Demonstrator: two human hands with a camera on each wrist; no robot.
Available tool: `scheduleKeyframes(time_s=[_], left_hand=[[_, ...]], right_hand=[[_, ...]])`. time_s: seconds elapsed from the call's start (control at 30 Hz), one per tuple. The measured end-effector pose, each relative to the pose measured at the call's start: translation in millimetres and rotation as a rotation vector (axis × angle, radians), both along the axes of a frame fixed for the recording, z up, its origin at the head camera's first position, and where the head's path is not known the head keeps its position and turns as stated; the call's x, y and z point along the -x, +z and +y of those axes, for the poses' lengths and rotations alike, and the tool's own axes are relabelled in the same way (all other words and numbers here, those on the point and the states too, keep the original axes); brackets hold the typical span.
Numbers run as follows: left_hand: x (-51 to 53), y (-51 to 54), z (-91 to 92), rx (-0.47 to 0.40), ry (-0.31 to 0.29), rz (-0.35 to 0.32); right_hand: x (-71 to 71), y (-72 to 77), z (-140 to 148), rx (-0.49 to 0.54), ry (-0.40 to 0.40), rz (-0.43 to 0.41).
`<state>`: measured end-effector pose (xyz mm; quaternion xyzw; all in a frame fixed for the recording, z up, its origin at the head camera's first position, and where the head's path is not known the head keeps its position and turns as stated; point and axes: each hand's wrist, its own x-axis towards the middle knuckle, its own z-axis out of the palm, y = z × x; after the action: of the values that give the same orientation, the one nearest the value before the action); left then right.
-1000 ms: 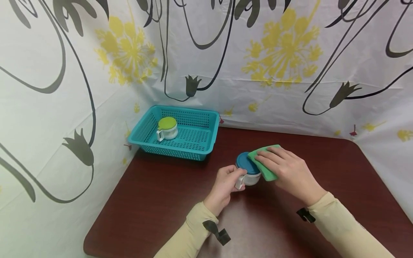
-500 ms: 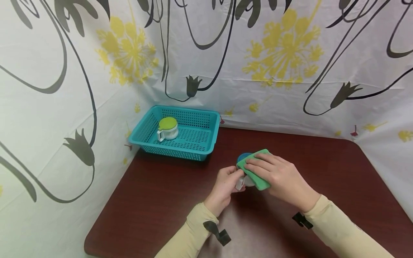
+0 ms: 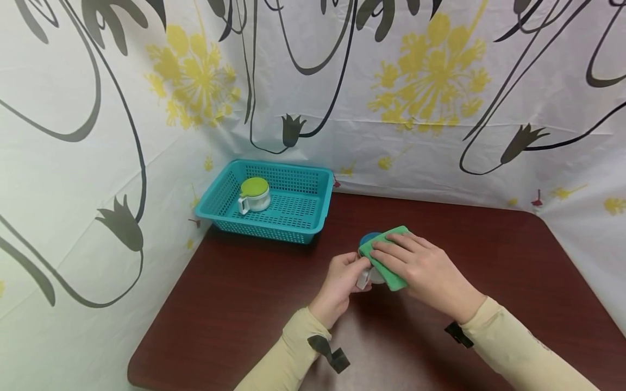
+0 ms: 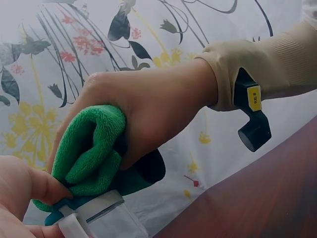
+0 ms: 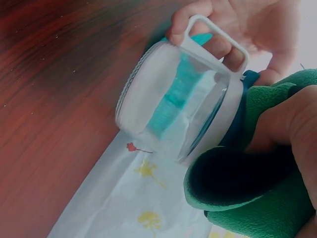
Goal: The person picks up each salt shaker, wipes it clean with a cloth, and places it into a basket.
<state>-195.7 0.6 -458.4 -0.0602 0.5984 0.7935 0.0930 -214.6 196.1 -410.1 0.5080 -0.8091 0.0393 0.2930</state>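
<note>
In the head view my left hand [image 3: 339,279] holds a small clear jar by its white handle [image 5: 240,47]. The jar [image 5: 198,106] has a blue lid [image 3: 368,237] and is tilted on its side in the right wrist view. My right hand [image 3: 432,274] grips a folded green cloth [image 3: 383,259] and presses it over the lid. The cloth hides most of the lid from above. In the left wrist view the cloth's fold [image 4: 94,144] bulges between thumb and fingers, close to the left fingertips.
At the back left of the dark red-brown table [image 3: 235,304] stands a turquoise basket [image 3: 320,209]. Inside it is a similar jar with a green lid [image 3: 254,187]. A patterned white curtain [image 3: 313,98] surrounds the table's back and left side.
My right hand has moved the cloth left across the lid, covering more of it. Over the last half second it has barely shifted. My left hand and the jar stay nearly in place.
</note>
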Motion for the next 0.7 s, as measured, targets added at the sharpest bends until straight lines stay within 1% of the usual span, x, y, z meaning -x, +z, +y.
scheduleKeyframes(time_s=[0.1, 0.2, 0.33, 0.47, 0.57, 0.7], left_hand=[[-0.5, -0.5, -0.2, -0.008, -0.004, 0.006], [-1.0, -1.0, -0.6, -0.019, -0.011, 0.013], [-1.5, -1.5, -0.9, -0.022, -0.020, 0.012], [-1.3, -2.4, -1.1, -0.013, -0.028, -0.010], [-0.7, -2.6, -1.4, -0.009, -0.034, -0.019], [0.0, -2.4, -1.6, -0.009, -0.034, -0.013]], right_hand=[[2.6, 0.0, 2.5, -0.017, -0.005, 0.011], [7.5, 0.3, 7.5, -0.032, -0.027, 0.015], [14.7, 0.8, 17.1, -0.053, -0.104, 0.005], [19.3, 0.3, 25.2, -0.072, -0.169, 0.013], [21.1, -0.1, 27.6, -0.076, -0.182, 0.022], [22.4, 0.1, 27.6, -0.069, -0.185, 0.025]])
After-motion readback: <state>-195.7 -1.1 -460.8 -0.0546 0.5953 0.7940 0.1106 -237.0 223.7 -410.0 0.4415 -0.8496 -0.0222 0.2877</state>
